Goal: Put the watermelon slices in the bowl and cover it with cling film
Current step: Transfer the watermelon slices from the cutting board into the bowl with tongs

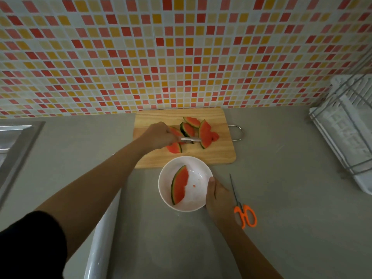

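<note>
A round white ceramic bowl (198,171) stands on the grey desk (285,158), just in front of a pale wooden cutting board (218,156). Inside it lies one red watermelon slice with a green rind (179,185), leaning along the left wall, and a small red crumb lies on the bottom beside it. The right hand (218,198) holds the bowl at its right rim, its grip pinching the edge with the thumb on top and the fingers down the outside.

The other watermelon slices (206,133) lie on the board, several of them loosely overlapping, one partly hidden by the left hand (159,135). That hand's grip is curled round a pair of small metal tongs (190,139), whose tips reach in among the slices; whether they clamp one cannot be told.

A roll of clear cling film (100,244) lies on the desk under the left forearm. Orange-handled scissors (244,214) lie just right of the right wrist. A white dish rack with wire rails (346,125) stands at the far right, and a steel sink edge (14,137) shows at the left.
</note>
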The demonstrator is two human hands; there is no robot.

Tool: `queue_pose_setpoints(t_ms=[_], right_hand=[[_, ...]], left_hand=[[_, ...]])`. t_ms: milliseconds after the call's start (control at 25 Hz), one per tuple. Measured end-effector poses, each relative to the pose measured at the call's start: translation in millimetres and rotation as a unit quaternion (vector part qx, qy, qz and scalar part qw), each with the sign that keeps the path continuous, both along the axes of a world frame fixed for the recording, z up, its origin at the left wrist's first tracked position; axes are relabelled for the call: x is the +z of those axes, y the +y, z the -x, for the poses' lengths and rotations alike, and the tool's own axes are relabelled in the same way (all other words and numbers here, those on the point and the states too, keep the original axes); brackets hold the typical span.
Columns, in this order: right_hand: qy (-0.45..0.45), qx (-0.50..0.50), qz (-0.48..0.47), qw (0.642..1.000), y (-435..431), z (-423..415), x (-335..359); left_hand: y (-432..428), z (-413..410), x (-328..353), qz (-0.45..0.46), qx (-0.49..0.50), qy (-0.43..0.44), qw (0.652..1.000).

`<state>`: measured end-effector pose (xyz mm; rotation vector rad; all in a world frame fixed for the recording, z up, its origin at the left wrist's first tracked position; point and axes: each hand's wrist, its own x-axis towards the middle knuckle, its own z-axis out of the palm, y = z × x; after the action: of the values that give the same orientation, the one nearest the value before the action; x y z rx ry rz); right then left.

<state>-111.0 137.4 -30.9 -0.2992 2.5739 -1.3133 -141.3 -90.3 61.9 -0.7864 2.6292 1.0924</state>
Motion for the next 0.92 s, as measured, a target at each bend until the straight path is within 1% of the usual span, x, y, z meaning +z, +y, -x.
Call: queue_pose_setpoints(t_ms=[120,240,440,600,720,840,920], right_hand=[[0.005,0.000,0.011,1.000,-0.1,-1.1,-2.5],[0.007,0.000,0.014,1.000,-0.2,-1.4,-1.9],[0.001,0.006,0.022,1.000,2.0,-2.5,0.4],[-0.010,-0.002,0.016,1.000,0.8,-2.1,-0.1],[-0.024,-0.013,0.042,0.999,1.2,-2.5,0.8],[-0.029,-0.011,0.039,0.999,3.2,-3.2,0.6],[-0.041,-0.014,0.040,0.998,2.8,-3.3,0.2]], left_hand=[[4.8,18.0,-20.4,-0.104,0.069,-0.001,0.992],[10.6,28.6,-28.5,-0.146,0.104,0.008,0.984],[9.8,19.0,-24.1,-0.204,0.122,0.027,0.971],[1.6,-19.3,-0.2,-0.246,0.093,0.070,0.962],[-13.4,-73.0,16.5,-0.236,0.051,0.078,0.967],[-21.4,-122.1,22.8,-0.192,-0.010,0.033,0.981],[-18.0,-134.1,16.8,-0.148,-0.028,0.002,0.989]])
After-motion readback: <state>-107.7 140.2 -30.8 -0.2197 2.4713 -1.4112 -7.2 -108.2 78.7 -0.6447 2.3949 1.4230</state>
